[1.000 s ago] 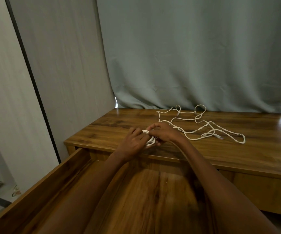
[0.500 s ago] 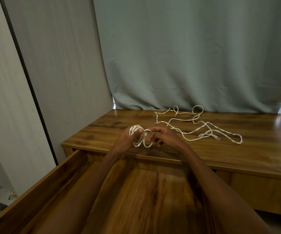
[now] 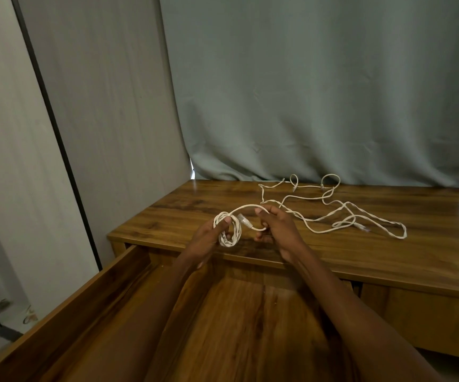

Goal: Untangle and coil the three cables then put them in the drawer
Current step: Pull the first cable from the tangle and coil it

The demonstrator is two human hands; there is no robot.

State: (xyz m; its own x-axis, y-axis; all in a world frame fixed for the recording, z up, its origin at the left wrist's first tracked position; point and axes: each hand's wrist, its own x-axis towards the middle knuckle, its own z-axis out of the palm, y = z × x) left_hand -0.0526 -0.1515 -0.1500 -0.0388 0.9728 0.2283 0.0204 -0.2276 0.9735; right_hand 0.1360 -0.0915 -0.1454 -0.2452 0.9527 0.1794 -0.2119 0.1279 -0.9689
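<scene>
Hands parted, tail arcs out | left hand (image 3: 209,238) grips round white coil (image 3: 229,230) | right hand (image 3: 277,230) pinches tail

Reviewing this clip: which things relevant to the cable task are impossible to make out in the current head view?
- Loose cables on the desk top: how many lie in the tangle; strands overlap and are too thin.
- Coil: its turns behind the left hand are hidden by the fingers.
- Drawer: its near part is covered by both forearms and cut off by the bottom edge.
- Plug beside the right hand: type too small to tell.
</scene>
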